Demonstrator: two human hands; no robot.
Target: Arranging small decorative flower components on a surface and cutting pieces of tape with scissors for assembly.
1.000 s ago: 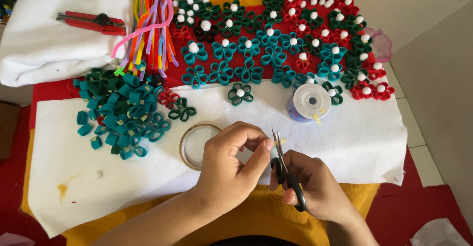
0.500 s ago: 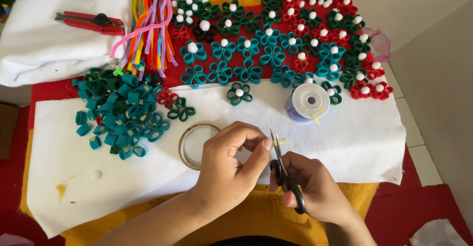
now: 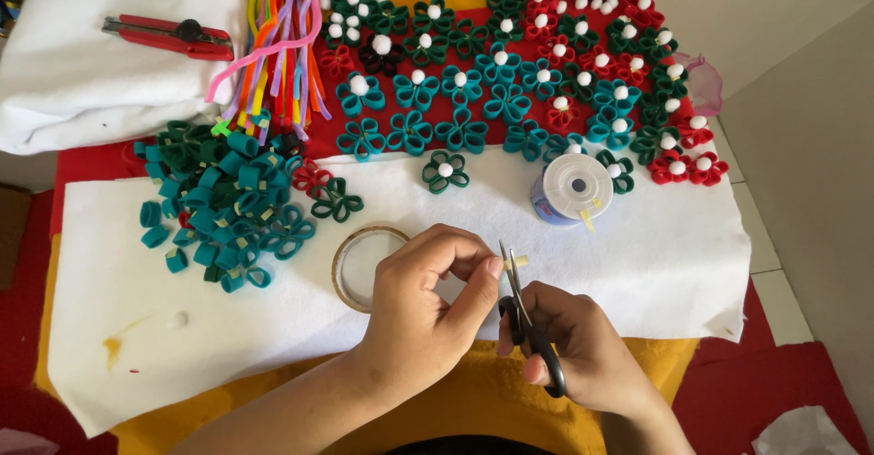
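Observation:
My left hand (image 3: 432, 296) pinches a small pale strip of tape (image 3: 519, 261) between thumb and forefinger, just right of a clear tape roll (image 3: 350, 268) lying flat on the white felt sheet (image 3: 127, 318). My right hand (image 3: 583, 350) grips black-handled scissors (image 3: 528, 327) with the blades pointing up at the strip. A heap of teal felt loops (image 3: 218, 209) lies to the left of the tape roll.
Rows of teal, green and red felt flowers (image 3: 510, 81) with white pompom centres cover the far side. A bundle of coloured pipe cleaners (image 3: 278, 45), red pliers (image 3: 168, 38) on a white cloth, and a white spool (image 3: 574, 189) stand around them.
Both hands stay nearly in place; the scissor blades have edged a little closer to the strip pinched in the left fingers.

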